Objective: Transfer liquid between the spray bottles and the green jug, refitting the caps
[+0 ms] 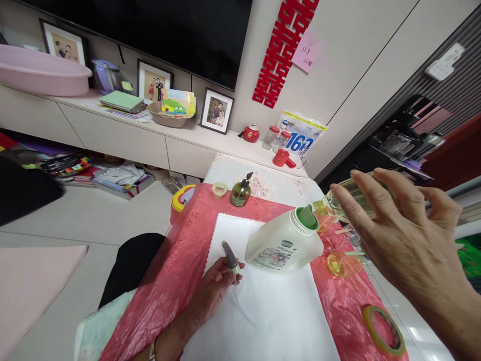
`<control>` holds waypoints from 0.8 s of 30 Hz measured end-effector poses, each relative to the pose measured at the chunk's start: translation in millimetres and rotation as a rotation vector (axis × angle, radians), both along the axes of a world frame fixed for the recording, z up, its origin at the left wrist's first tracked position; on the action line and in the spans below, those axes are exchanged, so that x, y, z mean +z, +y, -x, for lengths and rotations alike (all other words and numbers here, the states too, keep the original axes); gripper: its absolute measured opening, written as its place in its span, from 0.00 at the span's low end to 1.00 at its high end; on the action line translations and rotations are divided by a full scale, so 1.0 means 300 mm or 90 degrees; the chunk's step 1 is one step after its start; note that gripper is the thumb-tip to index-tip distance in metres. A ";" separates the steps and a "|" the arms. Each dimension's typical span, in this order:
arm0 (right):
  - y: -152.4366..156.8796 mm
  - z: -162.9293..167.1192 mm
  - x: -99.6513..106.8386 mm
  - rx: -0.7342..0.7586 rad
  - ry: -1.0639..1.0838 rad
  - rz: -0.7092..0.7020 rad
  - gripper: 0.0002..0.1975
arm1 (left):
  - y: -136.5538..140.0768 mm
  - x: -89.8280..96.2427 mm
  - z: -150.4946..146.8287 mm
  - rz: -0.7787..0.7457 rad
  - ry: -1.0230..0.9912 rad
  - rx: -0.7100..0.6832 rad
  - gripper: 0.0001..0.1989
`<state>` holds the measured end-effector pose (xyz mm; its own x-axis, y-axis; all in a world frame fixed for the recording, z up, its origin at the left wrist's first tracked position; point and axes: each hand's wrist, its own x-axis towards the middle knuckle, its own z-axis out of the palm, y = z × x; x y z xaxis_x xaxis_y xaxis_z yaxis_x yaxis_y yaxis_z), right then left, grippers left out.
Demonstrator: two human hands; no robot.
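A dark grey pump head (230, 258) with a long clear tube is pinched in the fingers of my left hand (214, 288), above the white cloth (259, 316). My right hand (417, 240) grips a clear bottle (355, 198), tilted nearly level with its neck pointing left. That neck is at the mouth of a large pale green detergent jug (281, 245), close to the green spout (308, 216) inside it; whether they touch, I cannot tell. The jug stands on the cloth. Any liquid flowing between them is not discernible.
Behind the cloth are a green pump bottle (240, 193) and a small pale cup (219, 189). Rolls of tape (369, 321) lie on the red plastic cover (165, 296) at the right. Jars (270, 138) and picture frames (217, 111) stand on the cabinet behind.
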<state>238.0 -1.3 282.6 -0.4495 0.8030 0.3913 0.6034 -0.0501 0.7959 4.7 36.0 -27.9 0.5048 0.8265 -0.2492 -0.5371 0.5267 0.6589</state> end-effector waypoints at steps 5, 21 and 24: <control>0.000 -0.014 -0.031 -0.016 0.024 0.001 0.21 | 0.001 -0.007 -0.002 -0.002 -0.003 0.006 0.20; -0.367 0.020 -0.433 -0.027 0.615 0.234 0.29 | 0.025 0.118 0.040 0.068 -0.085 0.094 0.21; -0.397 0.042 -0.581 -0.045 0.611 0.237 0.26 | 0.045 0.170 0.074 0.040 -0.076 0.144 0.17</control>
<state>225.4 -120.4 108.4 -0.0256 0.9592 0.2817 0.9981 0.0405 -0.0473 -17.4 49.5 23.1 0.3374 0.9068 -0.2527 -0.7183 0.4215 0.5535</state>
